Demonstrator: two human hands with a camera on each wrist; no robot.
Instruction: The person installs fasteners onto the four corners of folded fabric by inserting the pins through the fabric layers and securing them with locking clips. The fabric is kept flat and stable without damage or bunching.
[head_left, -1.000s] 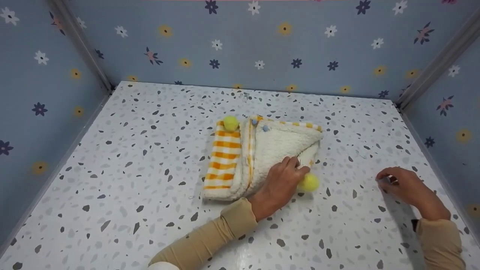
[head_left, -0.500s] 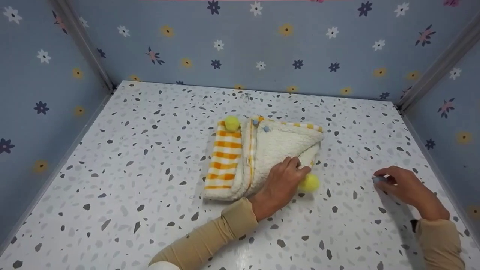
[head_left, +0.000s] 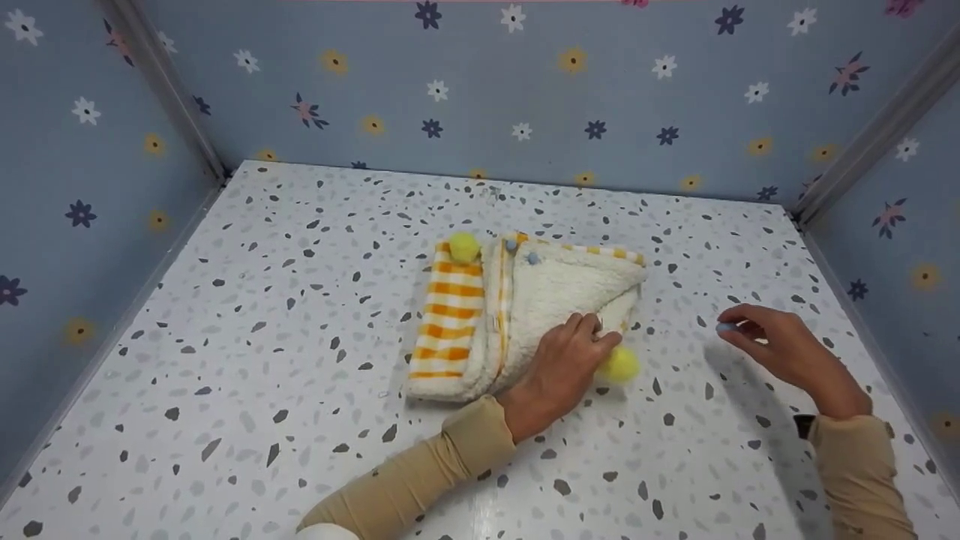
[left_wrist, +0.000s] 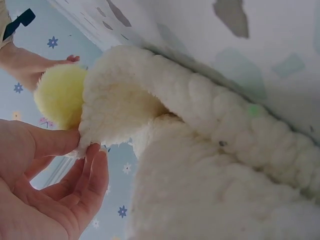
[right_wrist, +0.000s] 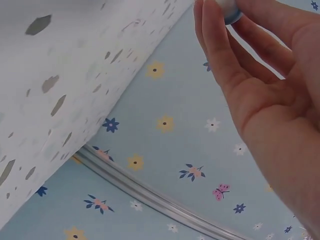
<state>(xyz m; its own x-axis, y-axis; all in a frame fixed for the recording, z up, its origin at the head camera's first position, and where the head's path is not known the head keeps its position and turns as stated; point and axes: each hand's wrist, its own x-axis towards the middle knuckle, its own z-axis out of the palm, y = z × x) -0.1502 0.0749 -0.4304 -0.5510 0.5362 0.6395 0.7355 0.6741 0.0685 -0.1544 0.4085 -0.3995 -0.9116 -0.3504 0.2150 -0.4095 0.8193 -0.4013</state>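
A folded cloth (head_left: 450,322), orange-and-white checked with cream fleece lining, lies mid-table. One yellow pom-pom (head_left: 464,247) sits at its far left corner, another (head_left: 622,365) at the near right. My left hand (head_left: 559,367) pinches the fleece edge beside the near pom-pom; in the left wrist view the thumb and fingertips meet on this raised fleece (left_wrist: 115,107). To the right of the cloth, above the tabletop, my right hand (head_left: 787,352) holds a small round blue button-like piece (head_left: 725,327) between thumb and fingers. Two similar blue pieces (head_left: 533,258) sit on the cloth's far edge.
The speckled white tabletop (head_left: 300,420) is bounded by blue flower-patterned panels at the back (head_left: 480,90), left (head_left: 67,247) and right (head_left: 907,262). Grey metal posts (head_left: 877,120) stand at the back corners.
My right hand has lifted and moved left toward the cloth with the small blue piece, which was hidden in its fingers a second ago. The left hand keeps its place on the cloth.
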